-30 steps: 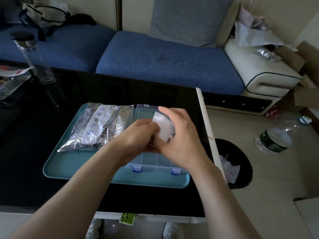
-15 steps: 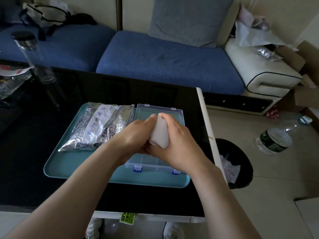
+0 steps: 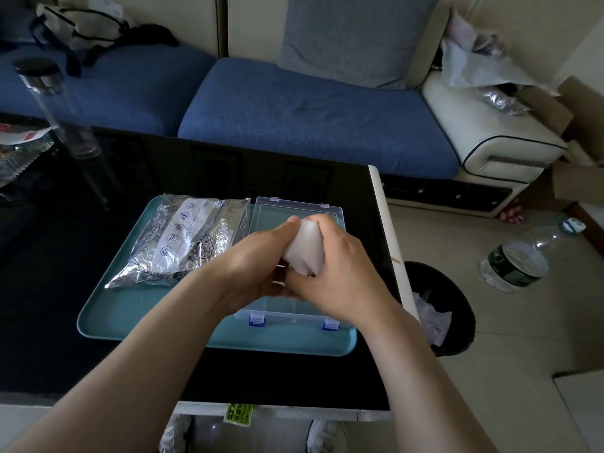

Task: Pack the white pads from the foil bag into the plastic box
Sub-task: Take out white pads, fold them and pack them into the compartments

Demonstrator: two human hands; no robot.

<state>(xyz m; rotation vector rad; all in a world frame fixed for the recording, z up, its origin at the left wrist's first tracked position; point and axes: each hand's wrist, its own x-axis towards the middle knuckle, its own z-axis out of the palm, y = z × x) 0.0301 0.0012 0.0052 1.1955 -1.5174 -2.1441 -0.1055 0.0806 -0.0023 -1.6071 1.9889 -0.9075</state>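
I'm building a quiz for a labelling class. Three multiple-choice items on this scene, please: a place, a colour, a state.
1. Where is the foil bag? A) on the tray, left of the plastic box B) inside the box C) on the floor
2. What colour are the box's latches? A) red B) blue C) yellow
3. What holds the white pads? A) nothing B) one hand only C) both hands
Answers: 1 A, it lies on the teal tray beside the box; 2 B, both front clips are blue; 3 C, left hand and right hand grip them.
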